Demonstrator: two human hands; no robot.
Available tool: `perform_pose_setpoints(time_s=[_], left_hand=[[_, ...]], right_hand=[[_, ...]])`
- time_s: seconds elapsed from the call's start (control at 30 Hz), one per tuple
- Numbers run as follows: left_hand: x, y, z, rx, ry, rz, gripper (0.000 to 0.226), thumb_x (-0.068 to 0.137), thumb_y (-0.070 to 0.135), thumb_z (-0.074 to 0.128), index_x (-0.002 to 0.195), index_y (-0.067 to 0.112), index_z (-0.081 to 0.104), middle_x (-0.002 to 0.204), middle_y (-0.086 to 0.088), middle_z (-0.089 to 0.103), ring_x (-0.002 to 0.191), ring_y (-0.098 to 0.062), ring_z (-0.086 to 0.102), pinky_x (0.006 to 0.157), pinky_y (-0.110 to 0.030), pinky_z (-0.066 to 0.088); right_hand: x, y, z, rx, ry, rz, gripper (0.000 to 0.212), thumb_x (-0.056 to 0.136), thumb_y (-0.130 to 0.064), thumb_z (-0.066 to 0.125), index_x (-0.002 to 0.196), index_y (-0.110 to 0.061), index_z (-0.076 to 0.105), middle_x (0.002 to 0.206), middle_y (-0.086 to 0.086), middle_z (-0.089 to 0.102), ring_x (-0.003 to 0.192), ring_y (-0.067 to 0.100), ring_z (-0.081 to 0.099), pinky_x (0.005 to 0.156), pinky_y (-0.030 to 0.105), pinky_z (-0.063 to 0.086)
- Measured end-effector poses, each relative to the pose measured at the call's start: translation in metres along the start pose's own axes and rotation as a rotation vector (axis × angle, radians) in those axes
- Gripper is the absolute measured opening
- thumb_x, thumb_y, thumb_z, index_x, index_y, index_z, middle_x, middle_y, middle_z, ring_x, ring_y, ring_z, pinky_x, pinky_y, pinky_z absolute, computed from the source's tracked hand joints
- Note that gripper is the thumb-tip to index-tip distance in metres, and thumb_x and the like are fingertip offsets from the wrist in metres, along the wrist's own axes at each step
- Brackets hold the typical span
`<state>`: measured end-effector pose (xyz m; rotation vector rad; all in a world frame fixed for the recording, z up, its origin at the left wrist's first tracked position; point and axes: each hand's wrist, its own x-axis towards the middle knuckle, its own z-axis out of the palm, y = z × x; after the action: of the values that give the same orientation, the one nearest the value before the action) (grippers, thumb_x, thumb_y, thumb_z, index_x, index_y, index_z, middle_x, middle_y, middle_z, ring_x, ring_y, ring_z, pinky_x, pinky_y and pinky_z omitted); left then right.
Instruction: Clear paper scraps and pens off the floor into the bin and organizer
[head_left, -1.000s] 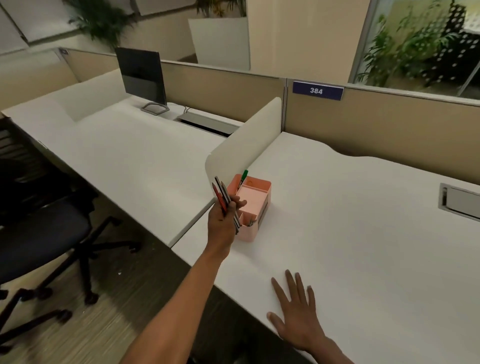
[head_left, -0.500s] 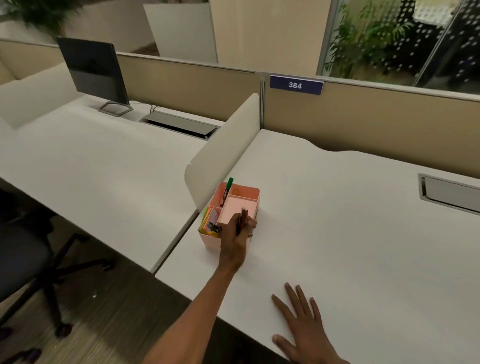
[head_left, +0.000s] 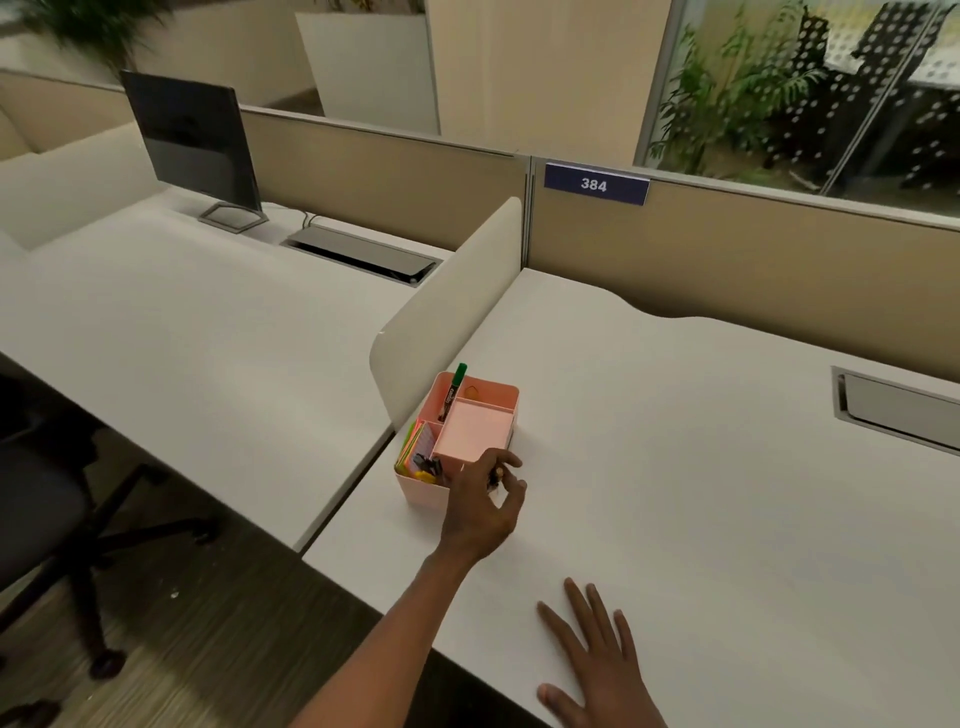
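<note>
A pink desk organizer (head_left: 485, 388) stands on the white desk (head_left: 701, 493) beside a low divider. A green marker (head_left: 457, 382) leans in its back compartment, and coloured sticky notes (head_left: 415, 447) with clips fill its left one. My left hand (head_left: 480, 512) is at the organizer's near right corner, its fingers curled around the dark tops of a few pens (head_left: 494, 475) lowered into the near compartment; their shafts are hidden by my hand. My right hand (head_left: 597, 654) lies flat on the desk near the front edge, fingers spread.
A cream divider panel (head_left: 447, 306) separates this desk from the left desk with a monitor (head_left: 192, 140). A black office chair (head_left: 47, 493) stands on the floor at the left. A small white scrap (head_left: 174, 594) lies on the dark floor.
My left hand went from holding the pens up in front of the organizer to lowering them into its near compartment. The right hand stayed flat on the desk.
</note>
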<state>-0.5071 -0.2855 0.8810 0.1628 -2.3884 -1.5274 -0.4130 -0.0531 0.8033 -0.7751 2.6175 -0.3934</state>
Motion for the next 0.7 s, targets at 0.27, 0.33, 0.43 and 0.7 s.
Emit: perform_pose_setpoints(time_s=[0.27,0.33,0.43,0.7], left_hand=[[-0.004,0.008,-0.005,0.070,0.055,0.017,0.045,0.085,0.027,0.081,0.126,0.030,0.062,0.122,0.026,0.063,0.120,0.002,0.058,0.097,-0.016,0.054],[-0.009,0.014,-0.007,0.088,0.083,0.012,0.055,0.085,0.028,0.082,0.135,0.030,0.059,0.134,0.027,0.057,0.125,0.010,0.051,0.098,-0.013,0.052],[-0.018,0.025,-0.010,0.101,0.115,0.006,0.068,0.086,0.031,0.081,0.146,0.031,0.050,0.145,0.027,0.048,0.134,0.018,0.038,0.100,-0.005,0.042],[-0.064,0.053,-0.014,0.131,0.217,0.004,0.069,0.087,0.036,0.074,0.148,0.037,0.042,0.152,0.030,0.040,0.147,-0.004,0.037,0.114,-0.032,0.043]], right_hand=[[0.000,0.003,0.001,-0.018,-0.021,0.005,0.085,0.079,-0.090,0.016,0.149,-0.056,-0.018,0.157,-0.013,-0.041,0.143,0.009,-0.042,0.120,0.042,-0.019],[-0.001,0.004,0.000,-0.013,-0.033,0.000,0.083,0.081,-0.088,0.019,0.148,-0.057,-0.021,0.156,-0.014,-0.043,0.144,0.011,-0.041,0.119,0.042,-0.021],[0.000,0.004,0.000,-0.006,-0.046,-0.012,0.083,0.081,-0.088,0.016,0.144,-0.057,-0.026,0.155,-0.013,-0.045,0.145,0.015,-0.041,0.116,0.042,-0.024],[-0.001,0.002,-0.003,-0.061,-0.068,-0.017,0.084,0.088,-0.079,0.022,0.154,-0.046,-0.018,0.159,-0.002,-0.039,0.147,0.025,-0.037,0.120,0.050,-0.020]])
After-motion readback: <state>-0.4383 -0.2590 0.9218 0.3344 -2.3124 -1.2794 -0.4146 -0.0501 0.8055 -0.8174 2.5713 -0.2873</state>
